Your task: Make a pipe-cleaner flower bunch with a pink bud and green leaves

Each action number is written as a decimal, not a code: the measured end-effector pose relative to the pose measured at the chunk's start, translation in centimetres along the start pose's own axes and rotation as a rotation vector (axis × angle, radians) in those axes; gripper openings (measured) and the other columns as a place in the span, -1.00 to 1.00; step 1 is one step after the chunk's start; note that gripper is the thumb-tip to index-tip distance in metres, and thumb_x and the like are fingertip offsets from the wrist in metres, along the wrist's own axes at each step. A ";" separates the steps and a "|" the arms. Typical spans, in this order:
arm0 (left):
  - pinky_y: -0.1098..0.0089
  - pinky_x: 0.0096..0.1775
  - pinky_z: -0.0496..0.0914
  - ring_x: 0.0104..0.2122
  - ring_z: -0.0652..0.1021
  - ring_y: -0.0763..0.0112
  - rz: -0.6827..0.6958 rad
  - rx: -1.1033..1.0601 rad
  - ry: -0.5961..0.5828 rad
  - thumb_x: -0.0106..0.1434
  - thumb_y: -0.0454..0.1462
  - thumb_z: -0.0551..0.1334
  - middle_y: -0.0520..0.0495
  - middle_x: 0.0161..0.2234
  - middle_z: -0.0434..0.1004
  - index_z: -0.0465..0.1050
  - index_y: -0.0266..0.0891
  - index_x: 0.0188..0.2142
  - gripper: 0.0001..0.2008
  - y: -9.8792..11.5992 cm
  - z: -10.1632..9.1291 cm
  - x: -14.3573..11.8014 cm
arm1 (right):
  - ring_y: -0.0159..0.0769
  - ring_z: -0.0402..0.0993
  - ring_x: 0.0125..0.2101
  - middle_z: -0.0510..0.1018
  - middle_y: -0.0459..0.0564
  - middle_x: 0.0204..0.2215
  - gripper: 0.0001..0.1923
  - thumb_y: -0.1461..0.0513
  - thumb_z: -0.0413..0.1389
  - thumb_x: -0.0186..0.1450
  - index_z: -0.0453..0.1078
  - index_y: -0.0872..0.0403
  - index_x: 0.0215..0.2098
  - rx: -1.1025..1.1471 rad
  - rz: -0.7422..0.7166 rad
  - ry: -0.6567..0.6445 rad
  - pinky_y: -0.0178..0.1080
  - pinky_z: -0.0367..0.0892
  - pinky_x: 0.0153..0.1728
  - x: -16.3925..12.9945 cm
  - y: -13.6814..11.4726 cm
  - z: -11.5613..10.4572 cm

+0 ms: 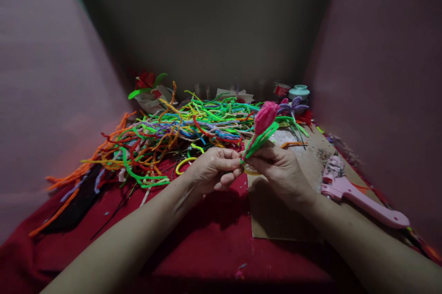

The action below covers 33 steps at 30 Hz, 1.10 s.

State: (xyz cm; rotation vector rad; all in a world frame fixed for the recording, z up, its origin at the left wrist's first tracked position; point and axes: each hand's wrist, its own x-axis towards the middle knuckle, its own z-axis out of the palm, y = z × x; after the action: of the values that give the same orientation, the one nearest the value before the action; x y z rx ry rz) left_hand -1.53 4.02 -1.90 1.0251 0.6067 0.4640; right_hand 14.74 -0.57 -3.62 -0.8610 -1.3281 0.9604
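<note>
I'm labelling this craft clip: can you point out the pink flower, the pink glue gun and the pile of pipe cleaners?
pink flower [265,116], head view, on the bud.
pink glue gun [359,201], head view, on its long body.
pile of pipe cleaners [179,130], head view, middle of the tangle.

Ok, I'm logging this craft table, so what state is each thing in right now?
pink flower: held up, tilted right, green leaves at its stem.
left hand: pinching the stem base.
right hand: gripping the stem.
pipe cleaners: loose, tangled heap.
pink glue gun: lying flat, untouched.
cardboard sheet: flat on the red cloth.
</note>
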 end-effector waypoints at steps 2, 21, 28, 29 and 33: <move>0.64 -0.84 0.04 -0.85 0.15 0.72 -0.029 -0.016 -0.050 0.05 -0.28 0.27 0.10 -0.71 0.32 0.31 -0.37 -0.55 -0.80 -0.1 -0.2 0.0 | -0.34 0.43 -0.37 0.57 -0.10 -0.42 -0.85 0.30 0.18 0.09 0.55 -0.03 -0.39 0.142 0.138 -0.056 -0.21 0.34 -0.25 0.0 0.0 0.0; 0.56 -0.56 0.21 -0.67 0.31 0.63 0.618 1.015 0.486 0.24 -0.24 0.08 0.10 -0.66 0.29 0.36 -0.30 -0.44 -0.80 -2.1 1.7 -0.6 | -0.35 0.43 -0.45 0.56 -0.13 -0.51 -0.95 0.26 0.21 0.03 0.52 0.03 -0.50 0.146 0.178 0.077 -0.23 0.33 -0.31 0.1 -0.3 0.6; 0.63 -0.74 0.04 -0.80 0.23 0.70 0.217 0.399 0.207 0.17 -0.22 0.16 0.12 -0.67 0.33 0.28 -0.29 -0.52 -0.79 -0.2 1.7 -0.7 | -0.25 0.42 -0.36 0.55 -0.04 -0.40 -0.91 0.24 0.19 0.12 0.55 0.00 -0.43 -0.291 -0.119 0.111 -0.19 0.34 -0.29 0.1 -0.6 0.0; 0.64 -0.76 0.01 -0.81 0.21 0.72 0.182 0.330 0.167 0.16 -0.20 0.18 0.12 -0.68 0.34 0.28 -0.29 -0.51 -0.79 0.0 1.5 -0.7 | -0.24 0.42 -0.34 0.55 -0.04 -0.39 -0.91 0.24 0.19 0.11 0.55 -0.02 -0.42 -0.304 -0.153 0.093 -0.18 0.34 -0.27 0.1 -0.7 -0.1; 0.64 -0.79 -0.01 -0.85 0.12 0.73 0.054 0.171 0.036 0.10 -0.17 0.24 0.12 -0.72 0.30 0.29 -0.30 -0.51 -0.76 0.2 0.5 -0.6 | -0.25 0.43 -0.32 0.57 -0.07 -0.36 -0.88 0.20 0.18 0.14 0.56 -0.09 -0.36 -0.144 -0.071 0.008 -0.16 0.35 -0.26 -0.1 -0.4 -0.1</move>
State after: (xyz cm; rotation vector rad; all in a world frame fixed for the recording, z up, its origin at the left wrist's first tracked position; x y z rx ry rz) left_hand -1.65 3.38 -1.40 1.2000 0.6604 0.4847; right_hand 14.85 -0.79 -3.29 -0.9192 -1.4247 0.8132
